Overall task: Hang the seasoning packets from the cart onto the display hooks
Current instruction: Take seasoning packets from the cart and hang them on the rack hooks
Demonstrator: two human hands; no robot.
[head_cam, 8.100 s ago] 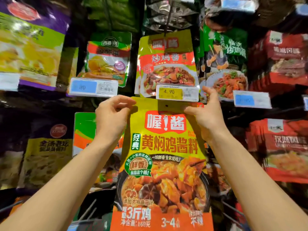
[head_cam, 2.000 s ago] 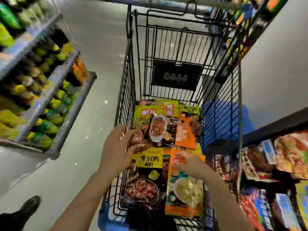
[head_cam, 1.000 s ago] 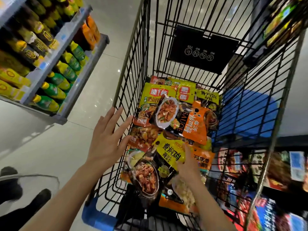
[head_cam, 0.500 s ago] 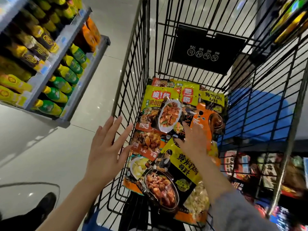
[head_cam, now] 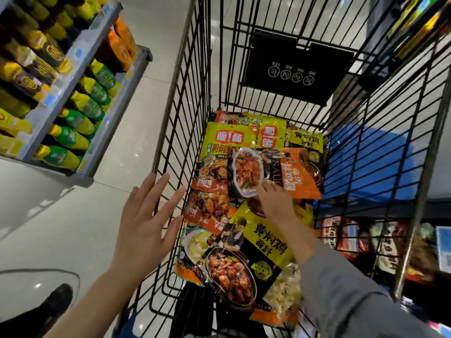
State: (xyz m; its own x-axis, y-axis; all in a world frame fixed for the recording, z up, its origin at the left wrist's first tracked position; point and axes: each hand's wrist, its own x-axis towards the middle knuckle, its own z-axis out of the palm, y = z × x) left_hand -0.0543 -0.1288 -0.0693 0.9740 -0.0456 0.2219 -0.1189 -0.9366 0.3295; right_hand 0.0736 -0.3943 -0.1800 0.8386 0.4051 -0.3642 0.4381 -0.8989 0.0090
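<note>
Since half a second ago the right hand has slid further up the frame across the heap of seasoning packets, its fingertips now on a packet picturing a white dish at centre. Whether it grips anything I cannot tell. The left hand, fingers spread wide, hovers at the wire cart's left wall, lower left of centre.

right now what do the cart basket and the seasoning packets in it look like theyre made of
Cart basket: thin metal wire grid, apparently with a black coating. Seasoning packets: glossy printed plastic film, judging by the glare and wrinkles; whether foil-lined cannot be told.
</note>
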